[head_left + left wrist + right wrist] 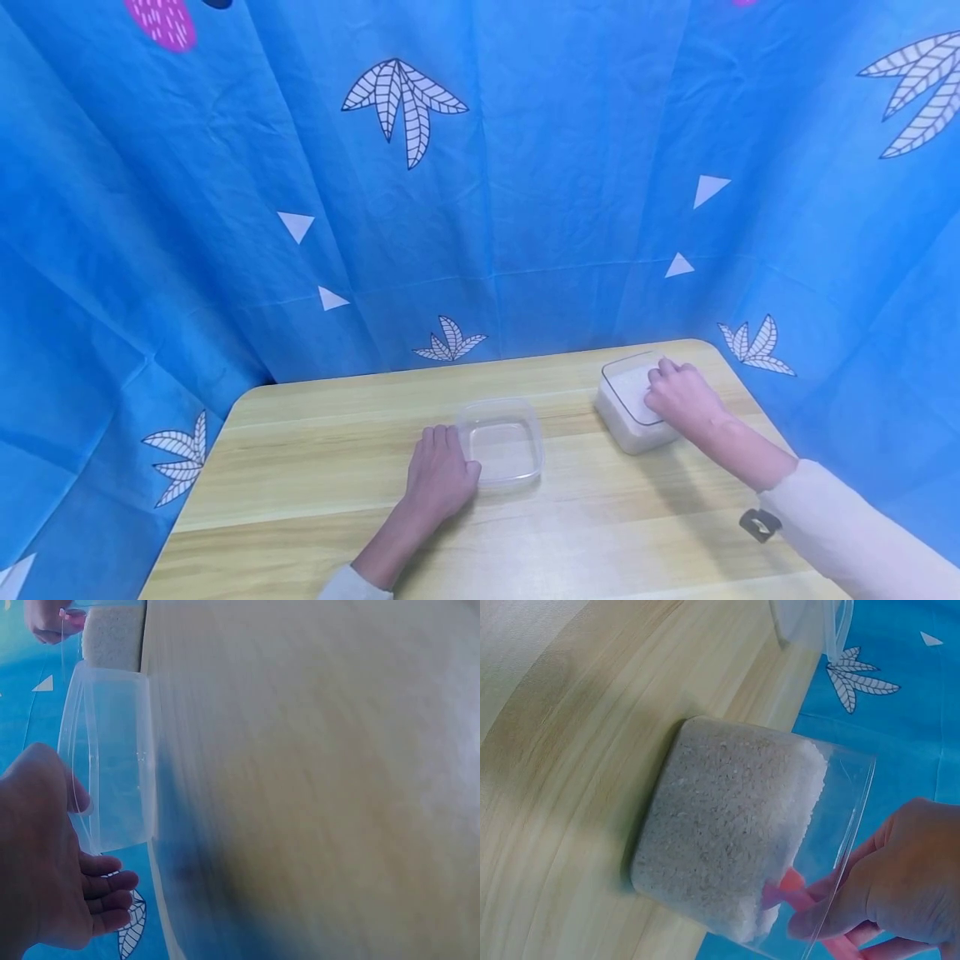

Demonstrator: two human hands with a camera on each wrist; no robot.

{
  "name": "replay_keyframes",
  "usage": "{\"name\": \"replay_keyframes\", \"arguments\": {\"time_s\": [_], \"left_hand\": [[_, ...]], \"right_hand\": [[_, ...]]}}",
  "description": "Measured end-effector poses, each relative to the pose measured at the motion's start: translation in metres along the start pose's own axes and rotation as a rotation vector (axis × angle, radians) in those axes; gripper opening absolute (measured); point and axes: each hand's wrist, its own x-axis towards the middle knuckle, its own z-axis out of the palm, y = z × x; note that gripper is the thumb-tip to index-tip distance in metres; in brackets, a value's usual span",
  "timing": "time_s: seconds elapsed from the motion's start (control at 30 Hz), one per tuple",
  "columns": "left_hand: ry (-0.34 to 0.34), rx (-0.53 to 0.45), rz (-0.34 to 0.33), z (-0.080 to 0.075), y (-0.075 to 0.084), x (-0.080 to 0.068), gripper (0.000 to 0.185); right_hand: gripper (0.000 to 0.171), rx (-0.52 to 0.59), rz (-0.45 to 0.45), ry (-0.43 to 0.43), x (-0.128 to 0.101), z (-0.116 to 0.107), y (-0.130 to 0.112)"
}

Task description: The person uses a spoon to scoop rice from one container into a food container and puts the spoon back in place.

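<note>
Closed in by creased blue curtain (pixel 555 208) behind the wood-grained table (pixel 307 467) and at both its sides. Printed with white leaves (pixel 387 92) and triangles (pixel 297 225) above the table's far edge and, higher, a pink shape (pixel 161 21). Lit to a pale sheen toward the table's near side.

blue curtain (pixel 570 167); white leaf prints (pixel 386 90); white triangles (pixel 296 223); pale wooden table (pixel 300 458)

pink utensil (pixel 798 899) partly hidden, sleeves (pixel 862 529) cropped
</note>
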Motion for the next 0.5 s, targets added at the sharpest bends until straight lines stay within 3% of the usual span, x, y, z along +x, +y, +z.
{"name": "replay_keyframes", "arguments": {"time_s": [0.5], "left_hand": [[-0.007, -0.009, -0.013, 0.0, -0.001, -0.001, 0.028]], "right_hand": [[0.015, 0.082, 0.035, -0.001, -0.006, 0.0, 0.011]]}}
